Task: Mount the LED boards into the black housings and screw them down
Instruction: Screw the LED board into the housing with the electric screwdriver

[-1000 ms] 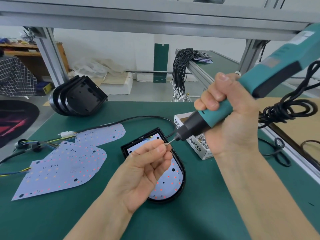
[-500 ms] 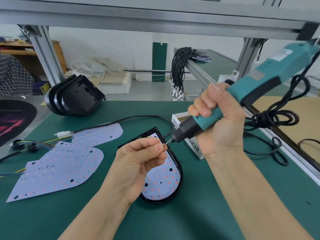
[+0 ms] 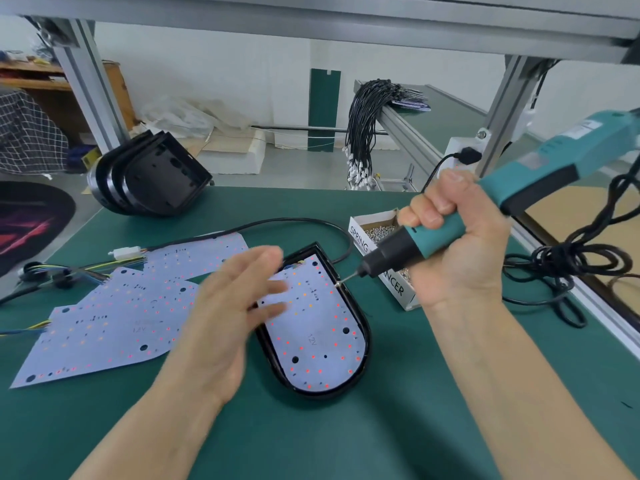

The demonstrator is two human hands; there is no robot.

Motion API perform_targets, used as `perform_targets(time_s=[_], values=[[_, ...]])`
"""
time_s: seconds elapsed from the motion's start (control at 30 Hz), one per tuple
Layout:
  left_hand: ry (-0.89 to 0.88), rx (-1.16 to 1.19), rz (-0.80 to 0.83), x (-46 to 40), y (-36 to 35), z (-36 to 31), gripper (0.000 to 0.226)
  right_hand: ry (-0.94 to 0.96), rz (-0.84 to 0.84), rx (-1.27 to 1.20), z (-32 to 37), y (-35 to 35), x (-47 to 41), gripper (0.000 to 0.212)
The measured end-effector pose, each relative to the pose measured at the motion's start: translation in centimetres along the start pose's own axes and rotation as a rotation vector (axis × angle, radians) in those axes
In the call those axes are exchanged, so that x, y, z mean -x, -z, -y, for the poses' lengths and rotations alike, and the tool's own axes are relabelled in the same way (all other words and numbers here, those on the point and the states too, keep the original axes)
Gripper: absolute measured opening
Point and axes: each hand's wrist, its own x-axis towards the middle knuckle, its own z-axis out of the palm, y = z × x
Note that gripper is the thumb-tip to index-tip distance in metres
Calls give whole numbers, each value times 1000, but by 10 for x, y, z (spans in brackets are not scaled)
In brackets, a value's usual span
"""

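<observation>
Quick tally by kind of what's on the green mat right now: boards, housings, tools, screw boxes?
LED boards: 3, one in the flat housing, two loose
Flat black housing: 1
Stacked housings: exact number unclear
Electric screwdriver: 1
Screw box: 1
Total: 6, plus the stack

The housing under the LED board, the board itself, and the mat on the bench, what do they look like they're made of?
Black housing: probably moulded plastic, glossy, since its rounded rim catches highlights.
LED board: thin, flat, pale matte sheet with printed marks and drilled holes, likely a white-coated circuit board; the core does not show.
Mat: dark green, smooth, dull sheen, looks like rubber or vinyl, though I cannot tell which.
</observation>
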Motion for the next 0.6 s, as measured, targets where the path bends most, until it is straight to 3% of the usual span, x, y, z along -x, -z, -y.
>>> perform_targets(time_s=[0.07,0.1,0.17,0.23,0.43,0.6], values=[[-24,-358,-210,-4,21,5,45,-24,-7,25,-2,6,3,28],[19,-560,-234,-6,29,9,51,-38,-12,40,-4,8,6,28],[149,-907,-168,-6,36,19,69,-73,-16,67,-10,13,12,27],[170,-1050,-131,-9,30,26,89,-106,-2,94,-17,18,16,27],[76,-998,-186,-19,1,32,115,-191,16,193,-27,35,26,27],[108,-669,-163,-25,-2,41,117,-216,6,247,-37,39,28,29]])
